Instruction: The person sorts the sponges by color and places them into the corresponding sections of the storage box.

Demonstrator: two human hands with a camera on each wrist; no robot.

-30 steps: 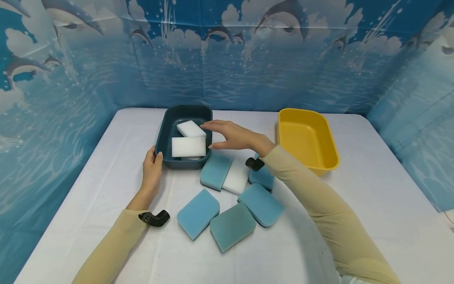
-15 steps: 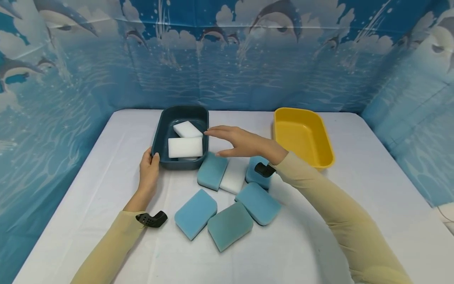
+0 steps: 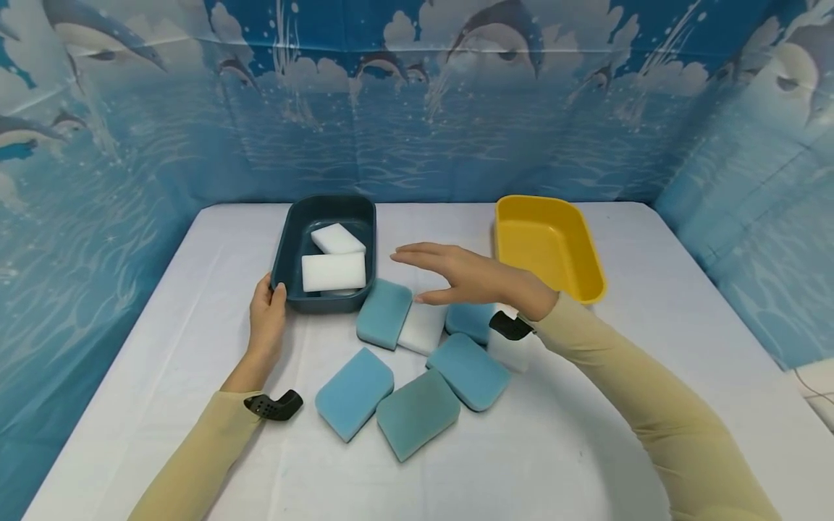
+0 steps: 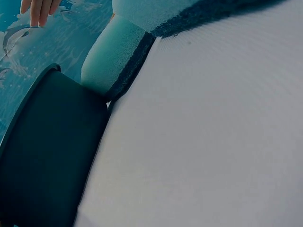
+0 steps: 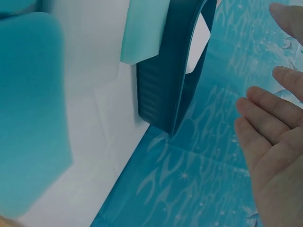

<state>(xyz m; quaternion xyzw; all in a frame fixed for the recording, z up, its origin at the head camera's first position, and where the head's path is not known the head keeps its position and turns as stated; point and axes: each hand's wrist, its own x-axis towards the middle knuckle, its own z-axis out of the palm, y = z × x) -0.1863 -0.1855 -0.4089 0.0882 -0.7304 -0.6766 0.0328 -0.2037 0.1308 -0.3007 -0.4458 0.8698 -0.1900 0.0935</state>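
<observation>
My left hand (image 3: 266, 322) holds the near left corner of a dark teal plastic tub (image 3: 332, 304), thumb at the rim; the hand is out of the left wrist view. Inside the tub lie two white sponges (image 3: 334, 273), one partly over something pale beneath. My right hand (image 3: 469, 275) hovers right of the tub with fingers extended, holding nothing, as its palm (image 5: 279, 142) in the right wrist view confirms. Below it lie a blue sponge (image 3: 384, 315), a white sponge (image 3: 422, 327) and another blue sponge (image 3: 470, 322).
A yellow tub (image 3: 550, 246) stands at the back right. Nearer lie a light blue sponge (image 3: 355, 394), a greenish sponge (image 3: 417, 414) and a blue sponge (image 3: 469, 371). Another white sponge (image 3: 510, 353) is partly hidden by the right wrist. A dolphin-print curtain (image 3: 404, 159) borders the white table.
The right hand has drawn back from the dark teal tub toward the right, uncovering its right rim. The left hand stays on the tub. The whole scene shifts slightly left in the head view.
</observation>
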